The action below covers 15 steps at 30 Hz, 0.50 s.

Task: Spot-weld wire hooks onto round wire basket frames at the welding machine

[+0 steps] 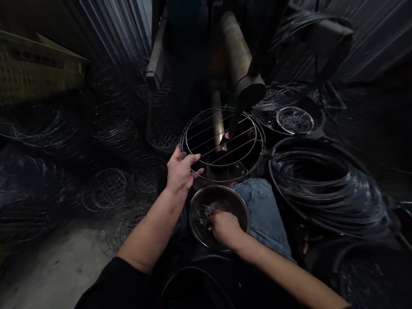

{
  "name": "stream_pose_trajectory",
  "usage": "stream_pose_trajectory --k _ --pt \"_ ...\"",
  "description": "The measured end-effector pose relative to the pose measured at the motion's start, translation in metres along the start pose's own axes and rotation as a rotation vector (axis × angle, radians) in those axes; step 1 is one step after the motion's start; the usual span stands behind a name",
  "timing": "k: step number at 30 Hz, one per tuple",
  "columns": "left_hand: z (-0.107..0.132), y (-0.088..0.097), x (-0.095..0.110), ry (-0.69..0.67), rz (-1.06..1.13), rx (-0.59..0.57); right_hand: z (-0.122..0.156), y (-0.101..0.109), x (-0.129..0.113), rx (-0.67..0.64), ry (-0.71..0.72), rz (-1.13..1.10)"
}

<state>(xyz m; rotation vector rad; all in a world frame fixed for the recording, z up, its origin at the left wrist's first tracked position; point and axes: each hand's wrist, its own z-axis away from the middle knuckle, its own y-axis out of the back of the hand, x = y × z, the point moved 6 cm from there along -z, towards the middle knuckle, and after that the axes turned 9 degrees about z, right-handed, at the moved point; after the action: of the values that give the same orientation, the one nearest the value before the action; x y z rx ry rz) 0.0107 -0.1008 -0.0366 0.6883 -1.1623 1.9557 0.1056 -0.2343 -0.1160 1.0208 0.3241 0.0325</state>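
My left hand [181,169] grips the near left edge of a round wire rack [207,166], thumb on top and fingers below. The rack has two rings crossed by several parallel wires. Its middle lies between the electrodes of a spot welder [220,141], by the lower rod and the slanted upper tip. My right hand [226,229] reaches down into a metal bowl [245,213] at my lap. Small pieces of cut wire [204,213] lie in the bowl next to its fingers. The fingertips are bent and partly hidden, so what they pinch does not show.
On the right a large coil of wire [337,196] fills a tub, with a small metal dish [295,121] behind it. Finished-looking wire grids [109,188] are stacked and scattered on the left floor. A yellow crate [24,69] stands at the upper left.
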Motion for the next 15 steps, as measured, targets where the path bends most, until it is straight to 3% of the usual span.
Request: stream_pose_trajectory --k 7,12,15 --pt "-0.008 -0.012 0.006 -0.031 -0.022 0.021 0.019 0.034 0.029 0.058 0.081 -0.145" --pt "0.005 -0.013 0.011 -0.083 0.0 0.022 0.027 0.025 0.04 -0.022 0.075 -0.216" --pt "0.009 -0.007 0.015 -0.107 0.028 0.025 0.032 0.026 0.042 0.041 0.075 -0.296"
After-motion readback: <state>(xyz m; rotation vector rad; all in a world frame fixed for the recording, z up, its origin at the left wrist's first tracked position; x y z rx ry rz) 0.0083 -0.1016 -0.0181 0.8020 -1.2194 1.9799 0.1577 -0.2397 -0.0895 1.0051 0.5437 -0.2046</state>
